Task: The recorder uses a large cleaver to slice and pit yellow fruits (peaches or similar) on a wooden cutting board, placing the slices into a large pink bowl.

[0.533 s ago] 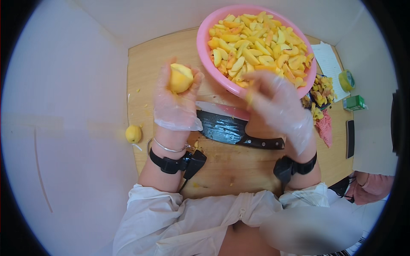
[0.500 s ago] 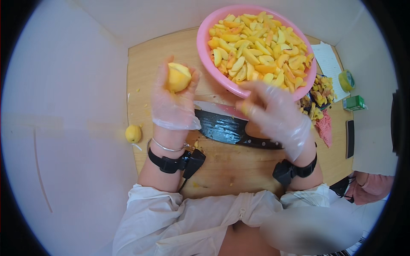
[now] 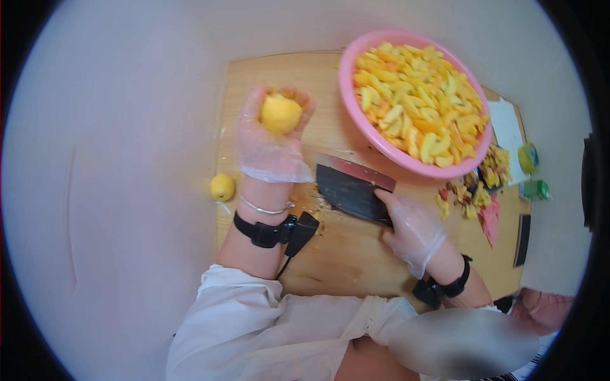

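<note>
While the left hand (image 3: 272,141) curls its fingers (image 3: 308,103) around a yellow fruit (image 3: 281,114), the right hand (image 3: 412,227) clamps a knife (image 3: 348,193) pointing leftward from its fingers, fruit beyond.

Fruit, one (image 3: 281,114): yellow, rounded, cupped in the upturned palm of your left hand (image 3: 273,149). Cleaver, one (image 3: 351,192): broad dark blade with a paler, shiny edge strip facing away from you, laid slantwise above the wooden tabletop (image 3: 356,267), blade pointing left, handle end within your right hand (image 3: 414,230), mostly hidden.
</note>
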### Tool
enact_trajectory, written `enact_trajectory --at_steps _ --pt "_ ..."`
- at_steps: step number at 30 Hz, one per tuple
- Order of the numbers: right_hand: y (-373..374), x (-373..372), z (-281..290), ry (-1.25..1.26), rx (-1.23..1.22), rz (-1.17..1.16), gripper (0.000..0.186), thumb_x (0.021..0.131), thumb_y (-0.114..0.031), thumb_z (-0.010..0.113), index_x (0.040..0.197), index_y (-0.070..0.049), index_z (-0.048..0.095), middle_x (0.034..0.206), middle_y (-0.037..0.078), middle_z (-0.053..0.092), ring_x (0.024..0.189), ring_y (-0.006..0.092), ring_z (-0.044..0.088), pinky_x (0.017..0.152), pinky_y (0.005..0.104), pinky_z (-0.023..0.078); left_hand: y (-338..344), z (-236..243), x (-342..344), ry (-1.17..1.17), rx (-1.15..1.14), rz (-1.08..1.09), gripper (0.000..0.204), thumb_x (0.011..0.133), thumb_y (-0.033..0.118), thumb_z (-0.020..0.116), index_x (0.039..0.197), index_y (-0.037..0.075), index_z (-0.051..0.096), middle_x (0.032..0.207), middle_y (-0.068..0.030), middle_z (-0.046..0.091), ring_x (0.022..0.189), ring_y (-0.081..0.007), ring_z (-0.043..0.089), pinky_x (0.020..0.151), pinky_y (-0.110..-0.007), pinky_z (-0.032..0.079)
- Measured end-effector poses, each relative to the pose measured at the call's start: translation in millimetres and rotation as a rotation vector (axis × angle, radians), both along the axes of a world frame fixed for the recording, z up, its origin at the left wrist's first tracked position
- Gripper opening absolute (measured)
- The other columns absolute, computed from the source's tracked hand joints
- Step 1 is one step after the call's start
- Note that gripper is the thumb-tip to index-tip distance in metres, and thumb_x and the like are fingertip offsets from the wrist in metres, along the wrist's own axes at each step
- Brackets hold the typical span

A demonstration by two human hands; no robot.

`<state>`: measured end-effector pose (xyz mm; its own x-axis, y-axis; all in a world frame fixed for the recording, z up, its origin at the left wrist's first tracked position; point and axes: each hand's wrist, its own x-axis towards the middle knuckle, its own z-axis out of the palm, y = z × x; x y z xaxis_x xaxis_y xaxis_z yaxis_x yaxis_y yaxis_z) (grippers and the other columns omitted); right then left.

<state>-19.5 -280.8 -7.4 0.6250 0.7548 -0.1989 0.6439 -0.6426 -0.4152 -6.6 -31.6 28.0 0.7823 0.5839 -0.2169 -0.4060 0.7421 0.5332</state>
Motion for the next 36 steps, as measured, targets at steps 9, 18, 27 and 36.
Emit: enact_trajectory --at_steps 9,18,27,36 --pt "14.2 1.5 26.6 0.13 0.749 -0.506 0.02 0.085 -0.006 0.059 0.104 0.001 0.061 0.072 0.007 0.06 0.064 0.0118 0.052 0.061 0.0287 0.045 27.5 1.4 -9.2 -0.108 0.21 0.023 0.037 0.095 0.039 0.044 0.088 0.005 0.056 0.077 -0.012 0.056 0.071 -0.0258 0.054 0.061 -0.034 0.045" --pt "56.8 0.2 42.8 -0.36 0.719 -0.047 0.038 0.066 0.003 0.064 0.102 -0.007 0.059 0.072 0.01 0.055 0.065 0.0303 0.056 0.058 0.0412 0.044 40.8 -13.1 -6.3 -0.092 0.498 0.121 0.042 0.098 0.039 0.04 0.092 0.002 0.06 0.08 -0.0126 0.06 0.071 -0.0235 0.057 0.061 -0.035 0.046" --pt "58.0 1.1 43.5 -0.379 0.644 -0.027 0.031 0.071 0.008 0.067 0.096 -0.006 0.056 0.074 0.008 0.059 0.066 0.0275 0.058 0.062 0.0355 0.044 43.4 -8.1 -11.2 -0.119 0.6 0.153 0.038 0.098 0.033 0.044 0.091 0.0 0.063 0.079 -0.0161 0.059 0.072 -0.0249 0.056 0.062 -0.034 0.045" --pt "57.4 4.2 35.4 -0.404 0.659 0.006 0.041 0.064 0.003 0.066 0.103 -0.007 0.056 0.072 0.009 0.053 0.062 0.03 0.054 0.054 0.0407 0.042 38.1 -2.9 -11.1 -0.056 0.673 0.202 0.038 0.097 0.032 0.046 0.087 0.0 0.063 0.073 -0.0163 0.058 0.066 -0.0237 0.055 0.059 -0.032 0.044"
